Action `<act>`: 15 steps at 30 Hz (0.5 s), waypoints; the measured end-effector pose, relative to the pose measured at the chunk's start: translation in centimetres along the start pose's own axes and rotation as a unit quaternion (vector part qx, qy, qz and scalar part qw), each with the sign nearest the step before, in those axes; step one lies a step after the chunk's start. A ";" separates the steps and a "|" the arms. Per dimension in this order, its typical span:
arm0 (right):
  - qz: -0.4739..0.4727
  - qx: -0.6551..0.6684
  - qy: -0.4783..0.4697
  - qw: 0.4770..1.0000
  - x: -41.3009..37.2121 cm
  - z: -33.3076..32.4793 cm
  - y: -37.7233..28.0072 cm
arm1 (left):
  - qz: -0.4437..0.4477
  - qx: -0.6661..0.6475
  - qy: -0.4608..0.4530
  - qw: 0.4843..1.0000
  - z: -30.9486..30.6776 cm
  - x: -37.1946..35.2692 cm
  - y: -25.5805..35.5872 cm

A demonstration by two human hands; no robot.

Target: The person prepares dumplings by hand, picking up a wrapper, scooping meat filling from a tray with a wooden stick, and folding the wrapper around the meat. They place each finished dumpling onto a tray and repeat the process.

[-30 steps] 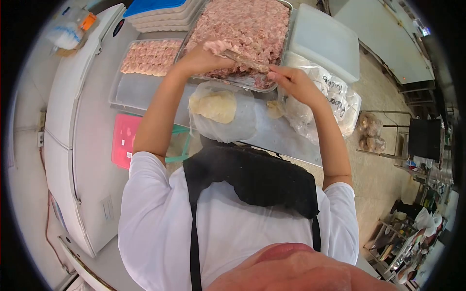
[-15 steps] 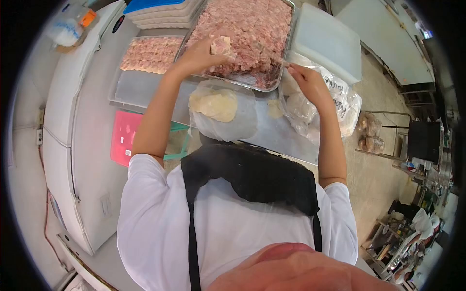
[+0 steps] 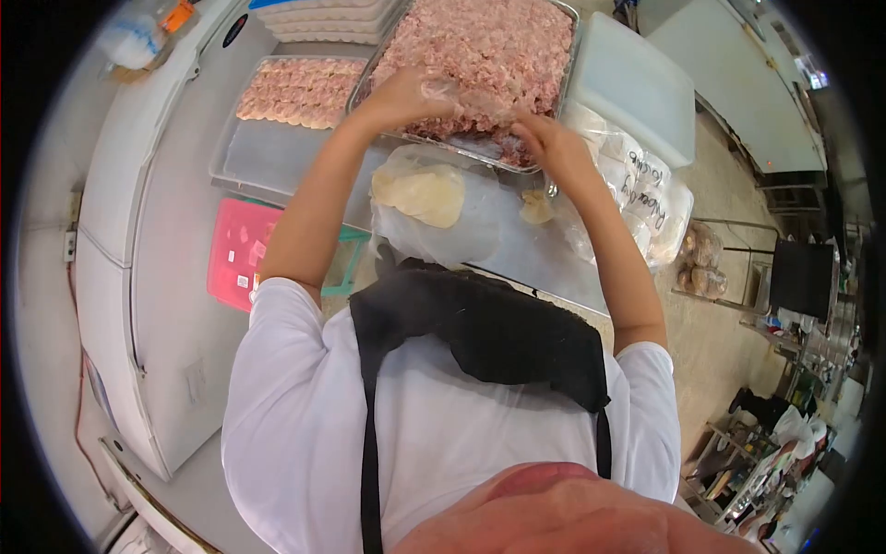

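Over the near left part of a metal tray (image 3: 353, 100) of pinkish ground meat (image 3: 489, 46), my left hand (image 3: 411, 98) is cupped around a thin pale wrapper (image 3: 437, 90) with some meat on it. My right hand (image 3: 552, 148) is closed at the tray's near right side, its fingertips pointing toward the wrapper. It grips a thin tool, mostly blurred against the meat. Below the tray, pale round wrappers (image 3: 420, 196) lie stacked on a clear plastic sheet (image 3: 475, 242). A small wrapper piece (image 3: 536, 207) rests to their right.
Left of the meat stands a tray (image 3: 277, 152) with rows of filled dumplings (image 3: 300, 92). Stacked white trays (image 3: 323, 26) are behind it. On the right are a translucent lidded container (image 3: 632, 88) and plastic bags with handwriting (image 3: 637, 198). A pink lid (image 3: 242, 249) sits lower left.
My right hand has moved left, closer to my left hand, bringing the tool over toward the wrapper. The whole view has shifted slightly.
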State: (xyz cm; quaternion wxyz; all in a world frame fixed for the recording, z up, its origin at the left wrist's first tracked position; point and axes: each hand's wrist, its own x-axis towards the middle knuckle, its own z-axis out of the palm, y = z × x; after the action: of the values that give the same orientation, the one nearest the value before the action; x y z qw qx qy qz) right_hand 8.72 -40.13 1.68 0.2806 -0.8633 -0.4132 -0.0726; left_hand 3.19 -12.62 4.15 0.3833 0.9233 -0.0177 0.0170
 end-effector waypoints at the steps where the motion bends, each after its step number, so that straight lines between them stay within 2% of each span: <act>1: 0.120 -0.146 -0.152 0.970 0.5 -1.9 -0.4 | 0.002 -0.001 -0.009 1.000 -0.3 -0.1 -0.1; 3: 0.159 -0.124 -0.159 0.966 -0.3 -3.5 0.6 | -0.014 -0.029 -0.023 0.999 -1.8 -1.0 0.1; 5: 0.223 -0.076 -0.144 0.961 -0.5 -5.4 -1.7 | -0.048 -0.092 -0.038 0.994 -3.7 -2.5 0.9; 8: 0.163 0.158 -0.015 0.974 -0.3 -5.1 -6.3 | 0.101 -0.031 0.022 0.994 -5.3 -3.2 -0.5; 9: 0.169 0.191 -0.038 0.966 0.6 -4.8 -8.9 | 0.106 -0.037 0.024 0.993 -5.8 -3.5 -1.2; 12: 0.098 0.131 -0.089 0.983 2.5 -0.5 -12.5 | 0.106 -0.029 0.035 0.993 -7.4 -4.7 -3.1; 13: 0.102 0.106 -0.111 0.983 3.2 -0.3 -13.1 | 0.095 -0.012 0.044 0.994 -8.4 -5.5 -3.4; 15: 0.107 0.126 -0.068 0.984 3.4 0.0 -14.2 | 0.071 0.025 0.066 0.995 -10.3 -7.0 -5.4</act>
State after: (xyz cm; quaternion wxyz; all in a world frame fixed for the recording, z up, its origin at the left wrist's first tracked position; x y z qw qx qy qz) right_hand 0.24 -30.68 8.90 0.3647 -0.8630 -0.3427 0.0697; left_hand -3.77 -1.35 7.25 0.3582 0.9259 -0.0573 0.1055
